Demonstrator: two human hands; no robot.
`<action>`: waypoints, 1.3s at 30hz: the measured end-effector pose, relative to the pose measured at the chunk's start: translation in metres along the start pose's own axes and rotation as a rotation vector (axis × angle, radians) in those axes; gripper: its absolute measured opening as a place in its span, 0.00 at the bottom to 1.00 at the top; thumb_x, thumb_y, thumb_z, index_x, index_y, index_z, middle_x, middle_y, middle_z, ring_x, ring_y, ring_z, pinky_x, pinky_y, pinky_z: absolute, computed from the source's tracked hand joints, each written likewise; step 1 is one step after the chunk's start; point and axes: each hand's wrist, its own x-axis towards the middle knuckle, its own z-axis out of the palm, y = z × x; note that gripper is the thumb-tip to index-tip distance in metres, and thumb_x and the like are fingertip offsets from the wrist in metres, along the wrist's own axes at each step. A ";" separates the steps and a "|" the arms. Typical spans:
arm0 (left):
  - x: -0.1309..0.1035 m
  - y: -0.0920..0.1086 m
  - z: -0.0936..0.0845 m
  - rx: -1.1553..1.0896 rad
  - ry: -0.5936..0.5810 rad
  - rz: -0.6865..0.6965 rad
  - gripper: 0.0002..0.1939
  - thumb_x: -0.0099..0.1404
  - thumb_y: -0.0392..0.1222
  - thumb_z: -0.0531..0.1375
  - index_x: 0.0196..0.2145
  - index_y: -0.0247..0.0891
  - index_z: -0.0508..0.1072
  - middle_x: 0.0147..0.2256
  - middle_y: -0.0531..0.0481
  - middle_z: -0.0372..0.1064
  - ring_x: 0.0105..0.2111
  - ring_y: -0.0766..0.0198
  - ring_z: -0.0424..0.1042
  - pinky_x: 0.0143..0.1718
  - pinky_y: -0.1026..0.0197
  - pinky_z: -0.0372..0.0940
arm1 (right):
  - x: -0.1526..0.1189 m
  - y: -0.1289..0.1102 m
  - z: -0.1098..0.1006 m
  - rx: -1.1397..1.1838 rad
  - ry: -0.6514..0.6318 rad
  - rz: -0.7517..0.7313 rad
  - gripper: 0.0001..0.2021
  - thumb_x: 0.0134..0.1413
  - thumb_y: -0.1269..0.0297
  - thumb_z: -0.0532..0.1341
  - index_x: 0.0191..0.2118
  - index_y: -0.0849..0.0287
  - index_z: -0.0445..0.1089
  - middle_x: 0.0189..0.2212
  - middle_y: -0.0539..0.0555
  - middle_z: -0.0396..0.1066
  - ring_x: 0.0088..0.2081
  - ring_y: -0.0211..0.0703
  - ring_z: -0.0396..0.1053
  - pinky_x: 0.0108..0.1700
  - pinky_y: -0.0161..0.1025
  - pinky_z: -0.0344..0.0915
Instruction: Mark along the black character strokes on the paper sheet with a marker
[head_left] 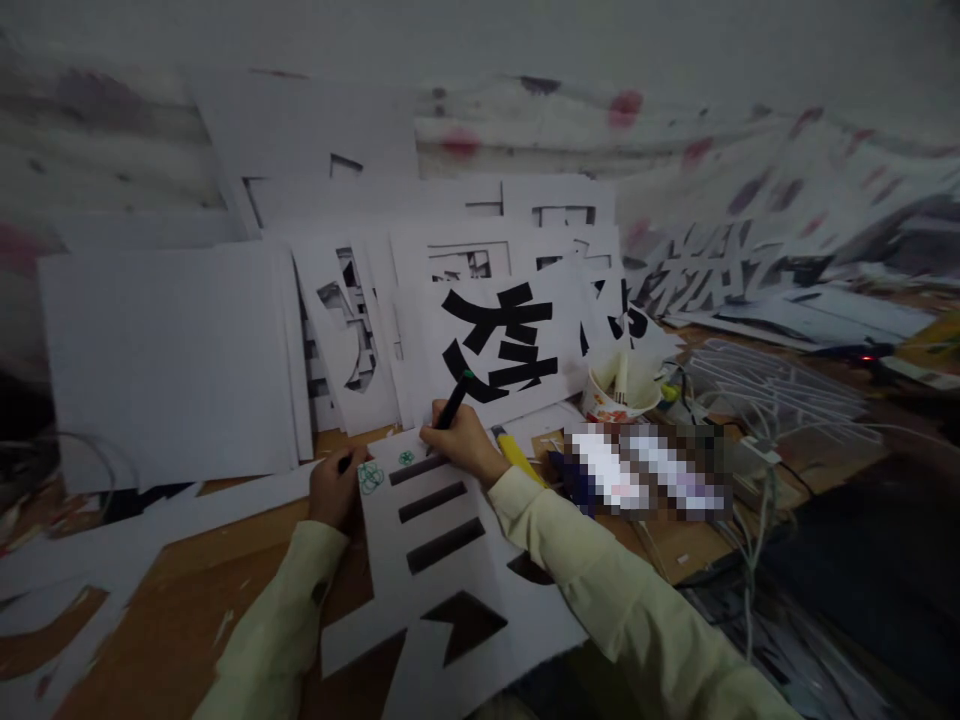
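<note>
My right hand (463, 445) is closed round a black marker (451, 402) with a green end, its lower end at the top edge of a white cut-out sheet (442, 590). Green scribbled flower shapes (370, 478) mark the sheet's upper left corner. Bars and angular shapes are cut through it. At its left edge, my left hand (334, 488) is closed, and a small black piece (344, 464), perhaps a pen cap, shows between the fingers. Beside my right wrist lies a yellow-handled tool (519, 455), partly hidden by the sleeve.
White boards (172, 360) and cut-out sheets lean along the back. One sheet carries black character strokes (499, 340). A paper cup (619, 388) stands right of it, near clear plastic pieces (772, 380) and white cables (761, 540). Bare brown tabletop (187, 600) shows at left.
</note>
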 end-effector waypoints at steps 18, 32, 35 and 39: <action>0.002 -0.005 0.002 -0.033 -0.006 0.066 0.21 0.56 0.57 0.53 0.23 0.37 0.73 0.24 0.49 0.72 0.28 0.59 0.69 0.31 0.61 0.61 | 0.001 0.001 0.003 0.013 0.029 0.002 0.11 0.38 0.67 0.59 0.19 0.56 0.53 0.16 0.41 0.50 0.22 0.33 0.50 0.24 0.33 0.47; 0.003 -0.005 0.002 -0.029 -0.001 0.073 0.21 0.55 0.57 0.53 0.22 0.37 0.73 0.24 0.48 0.73 0.28 0.58 0.70 0.31 0.60 0.62 | 0.000 -0.002 0.002 0.004 0.021 -0.002 0.10 0.37 0.68 0.58 0.19 0.56 0.53 0.16 0.41 0.50 0.22 0.33 0.50 0.25 0.33 0.47; 0.003 -0.005 0.002 -0.027 -0.007 0.070 0.20 0.55 0.57 0.53 0.22 0.38 0.73 0.23 0.49 0.72 0.27 0.59 0.69 0.30 0.61 0.61 | 0.000 -0.002 0.002 0.005 0.020 0.006 0.10 0.37 0.68 0.58 0.19 0.56 0.52 0.16 0.41 0.49 0.21 0.33 0.50 0.24 0.33 0.46; 0.003 -0.005 0.002 -0.026 -0.009 0.063 0.20 0.55 0.56 0.53 0.21 0.38 0.73 0.23 0.50 0.71 0.27 0.60 0.68 0.30 0.61 0.61 | -0.001 -0.002 0.001 -0.002 0.014 0.014 0.10 0.37 0.67 0.57 0.19 0.56 0.51 0.16 0.41 0.48 0.21 0.32 0.49 0.24 0.33 0.45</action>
